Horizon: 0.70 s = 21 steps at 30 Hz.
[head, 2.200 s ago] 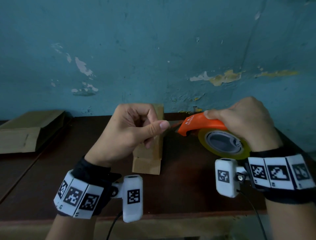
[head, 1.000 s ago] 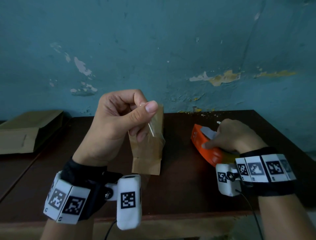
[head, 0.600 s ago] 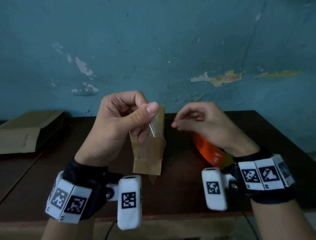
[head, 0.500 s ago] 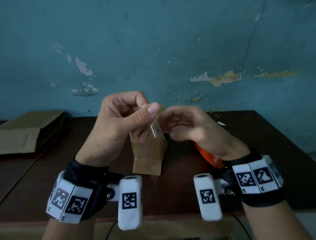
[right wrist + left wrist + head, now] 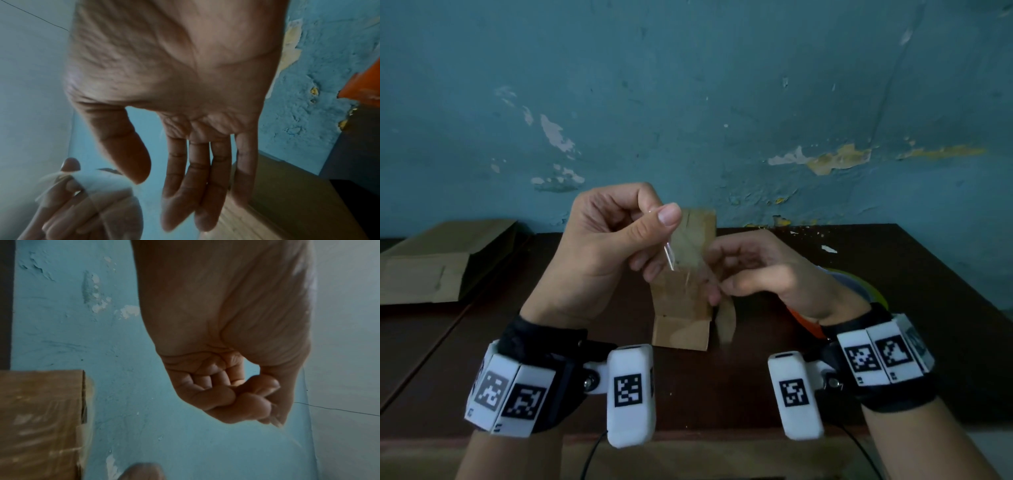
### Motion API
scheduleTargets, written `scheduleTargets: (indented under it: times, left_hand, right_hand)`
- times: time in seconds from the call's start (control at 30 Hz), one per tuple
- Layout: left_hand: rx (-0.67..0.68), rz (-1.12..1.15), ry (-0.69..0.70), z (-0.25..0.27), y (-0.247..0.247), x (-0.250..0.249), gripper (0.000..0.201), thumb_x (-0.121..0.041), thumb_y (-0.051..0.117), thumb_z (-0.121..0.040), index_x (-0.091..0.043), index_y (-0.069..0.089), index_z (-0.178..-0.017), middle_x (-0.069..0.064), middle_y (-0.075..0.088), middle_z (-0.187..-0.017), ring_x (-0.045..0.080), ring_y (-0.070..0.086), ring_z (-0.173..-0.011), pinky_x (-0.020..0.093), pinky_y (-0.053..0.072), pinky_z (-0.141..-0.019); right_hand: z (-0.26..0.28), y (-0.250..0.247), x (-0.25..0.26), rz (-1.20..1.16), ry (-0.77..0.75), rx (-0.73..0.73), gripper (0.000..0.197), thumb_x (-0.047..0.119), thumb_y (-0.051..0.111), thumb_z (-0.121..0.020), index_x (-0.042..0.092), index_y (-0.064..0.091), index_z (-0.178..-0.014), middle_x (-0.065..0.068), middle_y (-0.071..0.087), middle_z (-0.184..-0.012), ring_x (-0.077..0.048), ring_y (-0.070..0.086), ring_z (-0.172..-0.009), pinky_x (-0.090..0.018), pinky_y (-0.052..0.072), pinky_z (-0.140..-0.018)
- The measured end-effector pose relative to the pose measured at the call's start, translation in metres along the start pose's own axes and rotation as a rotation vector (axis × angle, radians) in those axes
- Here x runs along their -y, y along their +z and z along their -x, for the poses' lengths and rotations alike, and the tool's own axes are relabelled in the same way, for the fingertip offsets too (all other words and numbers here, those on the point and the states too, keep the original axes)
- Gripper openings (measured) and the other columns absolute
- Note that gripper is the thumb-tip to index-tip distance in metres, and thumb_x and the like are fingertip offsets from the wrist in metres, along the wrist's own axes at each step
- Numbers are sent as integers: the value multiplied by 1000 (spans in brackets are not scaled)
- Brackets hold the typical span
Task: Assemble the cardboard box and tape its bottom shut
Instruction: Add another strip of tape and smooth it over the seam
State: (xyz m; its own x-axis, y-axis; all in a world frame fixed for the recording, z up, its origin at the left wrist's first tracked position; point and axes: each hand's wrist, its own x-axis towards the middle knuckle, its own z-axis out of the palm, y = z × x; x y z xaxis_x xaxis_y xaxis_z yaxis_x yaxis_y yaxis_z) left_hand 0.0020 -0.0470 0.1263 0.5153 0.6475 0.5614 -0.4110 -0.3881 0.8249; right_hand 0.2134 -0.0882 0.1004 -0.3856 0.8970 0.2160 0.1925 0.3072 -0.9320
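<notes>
In the head view my left hand (image 5: 659, 214) is raised above the table and pinches the top end of a clear tape strip (image 5: 671, 255) between thumb and forefinger. The strip hangs down in front of a small brown cardboard box (image 5: 681, 329) standing on the table. My right hand (image 5: 717, 274) is beside the strip's lower part. The right wrist view shows the right hand (image 5: 158, 199) with fingers straight, thumb apart and nothing held, near the tape strip (image 5: 102, 183). The left wrist view shows my left hand's (image 5: 267, 405) fingers curled tight. The orange tape dispenser (image 5: 804, 322) lies behind my right wrist.
A flattened cardboard piece (image 5: 431, 263) lies at the table's far left. The dark wooden table (image 5: 722, 394) ends at a peeling blue wall (image 5: 722, 102) just behind the box. The yellow-green tape roll (image 5: 866, 287) shows at the right.
My right hand put the dispenser down on the table and moved left to the hanging strip. My left hand rose with the cut strip and has held still since.
</notes>
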Motion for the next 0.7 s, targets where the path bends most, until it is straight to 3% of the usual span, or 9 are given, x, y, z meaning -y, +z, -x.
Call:
scheduleTargets:
  times: [0.13,0.23,0.37,0.47,0.57,0.7]
  left_hand:
    - [-28,-14,-11,2,-10,1,32,-31,78,-83,-18,57,-63,-10,41,-46,18,29,-37,21,37,-43]
    - [-48,-12,-5,4,-15,1,31,-29,77,-82,-16,56,-63,-10,40,-46,22,22,-39,18,37,-42]
    - [-69,-27,-6,5,-23,2,33,-31,79,-80,-16,55,-63,-12,39,-46,20,21,-40,17,37,-42]
    - [-99,-79,-19,7,-31,3,31,-29,76,-80,-16,56,-60,-10,39,-45,17,23,-39,17,38,-41]
    - [-141,-154,-63,9,-41,6,34,-23,78,-81,-14,55,-58,1,34,-44,13,29,-38,19,37,-41]
    - [-166,-321,-144,10,-51,12,39,-25,79,-82,-16,55,-53,-2,37,-42,17,41,-38,23,34,-44]
  right_hand:
    - [2,-6,-2,0,43,-71,26,4,61,-77,-11,67,-98,-15,67,-74,-24,65,-73,-32,50,-73]
    - [5,-11,-1,-1,55,-137,22,7,63,-78,-8,68,-93,-25,65,-73,-30,65,-71,-27,51,-69]
    - [8,-17,-3,-47,71,-230,19,5,67,-77,-8,67,-92,-37,63,-79,-36,65,-68,-35,56,-69]
    - [10,-22,-6,-114,94,-282,23,3,70,-76,-10,64,-95,-29,62,-81,-33,66,-66,-49,59,-78]
    - [11,-26,-6,-188,115,-325,18,-7,72,-83,-7,64,-99,-24,61,-80,-30,67,-64,-36,63,-68]
    - [11,-27,-5,-259,127,-379,29,-1,74,-77,-7,64,-103,-14,61,-70,-22,62,-58,-41,63,-72]
